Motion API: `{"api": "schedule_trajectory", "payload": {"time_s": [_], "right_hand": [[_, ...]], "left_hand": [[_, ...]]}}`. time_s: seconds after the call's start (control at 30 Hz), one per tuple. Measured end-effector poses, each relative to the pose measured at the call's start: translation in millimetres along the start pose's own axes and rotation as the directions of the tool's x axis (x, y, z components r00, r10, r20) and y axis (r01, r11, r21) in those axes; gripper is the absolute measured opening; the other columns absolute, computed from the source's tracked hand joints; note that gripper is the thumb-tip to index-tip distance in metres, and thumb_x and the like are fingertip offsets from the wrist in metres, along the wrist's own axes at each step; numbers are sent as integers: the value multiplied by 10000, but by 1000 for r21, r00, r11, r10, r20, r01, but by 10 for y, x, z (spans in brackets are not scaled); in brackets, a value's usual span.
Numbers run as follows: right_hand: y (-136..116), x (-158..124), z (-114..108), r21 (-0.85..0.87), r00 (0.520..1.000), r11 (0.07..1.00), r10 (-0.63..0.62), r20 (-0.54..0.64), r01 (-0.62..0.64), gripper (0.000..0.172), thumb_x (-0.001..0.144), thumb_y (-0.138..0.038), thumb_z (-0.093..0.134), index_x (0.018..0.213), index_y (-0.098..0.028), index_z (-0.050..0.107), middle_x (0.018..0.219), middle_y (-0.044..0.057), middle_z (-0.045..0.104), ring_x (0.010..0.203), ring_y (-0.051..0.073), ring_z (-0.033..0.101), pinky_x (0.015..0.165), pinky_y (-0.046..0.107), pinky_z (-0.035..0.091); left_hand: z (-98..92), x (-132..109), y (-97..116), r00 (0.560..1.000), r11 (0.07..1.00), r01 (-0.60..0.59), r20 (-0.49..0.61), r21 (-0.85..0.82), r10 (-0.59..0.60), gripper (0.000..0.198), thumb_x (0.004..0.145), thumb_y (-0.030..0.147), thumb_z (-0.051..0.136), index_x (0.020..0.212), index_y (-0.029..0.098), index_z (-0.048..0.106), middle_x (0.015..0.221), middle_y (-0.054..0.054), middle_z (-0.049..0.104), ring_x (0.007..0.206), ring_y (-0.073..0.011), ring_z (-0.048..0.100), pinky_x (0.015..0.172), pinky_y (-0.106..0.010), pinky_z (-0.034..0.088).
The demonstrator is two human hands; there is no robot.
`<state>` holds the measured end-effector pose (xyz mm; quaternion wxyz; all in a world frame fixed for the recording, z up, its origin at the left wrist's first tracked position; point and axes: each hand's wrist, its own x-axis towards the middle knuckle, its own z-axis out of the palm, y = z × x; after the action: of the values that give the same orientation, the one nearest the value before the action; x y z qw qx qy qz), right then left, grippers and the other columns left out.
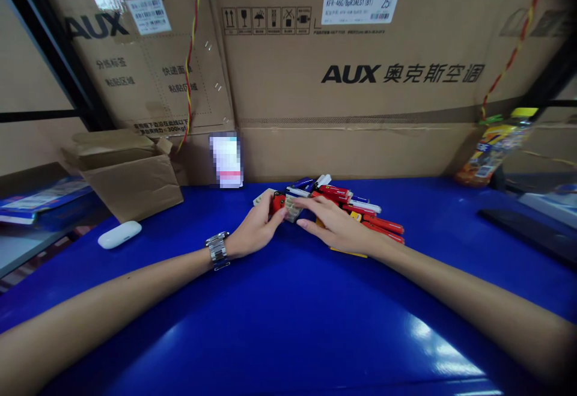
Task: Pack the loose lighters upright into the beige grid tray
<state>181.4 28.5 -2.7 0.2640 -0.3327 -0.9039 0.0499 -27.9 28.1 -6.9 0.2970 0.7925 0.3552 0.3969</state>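
My left hand (pixel 253 229), with a metal watch (pixel 218 250) on its wrist, is closed on a small red object (pixel 279 202) with dark marks, its kind unclear. A beige, box-like piece (pixel 293 211) sits right beside the red object, partly hidden by my fingers. My right hand (pixel 339 220) reaches in from the other side, fingers stretched and apart, the fingertips close to the beige piece; whether they touch it I cannot tell. Behind and under that hand lies a loose pile of red pens (pixel 383 224), white pens (pixel 364 206) and a blue one. Something flat and yellow (pixel 349 253) shows beneath the right hand.
On the blue table (pixel 288 324) a white earphone case (pixel 119 235) lies at left, before an opened cardboard box (pixel 135 185). A lit phone (pixel 226 160) leans on the large carton wall (pixel 279 83). At right stand a drink bottle (pixel 496 146) and a dark flat object (pixel 527 234).
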Motion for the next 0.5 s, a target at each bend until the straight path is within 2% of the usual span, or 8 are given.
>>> {"api": "schedule_trajectory", "payload": {"time_s": [0.13, 0.27, 0.3, 0.37, 0.5], "right_hand": [[-45, 24, -33, -113, 987, 988, -90, 132, 105, 352, 961, -344, 331, 1145, -190, 589, 1153, 91, 619, 1063, 228, 547, 930, 441, 401], [-68, 35, -37, -148, 993, 988, -21, 112, 38, 358, 963, -353, 318, 980, -152, 613, 939, 95, 642, 861, 203, 583, 792, 382, 451], [-64, 34, -33, -152, 995, 988, 1, 104, 15, 353, 962, -356, 318, 949, -150, 604, 893, 91, 634, 821, 197, 578, 759, 369, 454], [-46, 28, -22, -151, 995, 988, 30, 97, -15, 338, 960, -358, 319, 920, -151, 582, 854, 85, 619, 791, 192, 568, 726, 354, 452], [1, 12, -8, -137, 993, 991, 22, 115, -6, 308, 956, -361, 331, 945, -157, 560, 879, 85, 613, 812, 191, 567, 744, 350, 448]], "left_hand": [[1, 32, -67, 993, 936, 113, 3, -335, -119, 131, 892, 266, 449, 894, 201, 335, 779, -3, 558, 653, -117, 558, 637, -282, 476], [-1, 71, -117, 980, 846, 151, -33, -512, -195, 120, 830, 248, 515, 898, 186, 438, 609, 61, 437, 496, -73, 435, 501, -221, 386], [-4, 77, -116, 976, 823, 164, -29, -544, -214, 120, 837, 284, 514, 865, 174, 472, 583, 60, 418, 478, -71, 414, 484, -219, 370], [-13, 79, -94, 968, 792, 200, -8, -577, -250, 250, 855, 376, 503, 730, 160, 501, 518, 57, 383, 438, -66, 376, 448, -216, 334], [-38, 58, -37, 953, 763, 269, 47, -588, -299, 491, 855, 516, 481, 510, 170, 432, 386, 69, 282, 344, -47, 260, 377, -209, 230]]}}
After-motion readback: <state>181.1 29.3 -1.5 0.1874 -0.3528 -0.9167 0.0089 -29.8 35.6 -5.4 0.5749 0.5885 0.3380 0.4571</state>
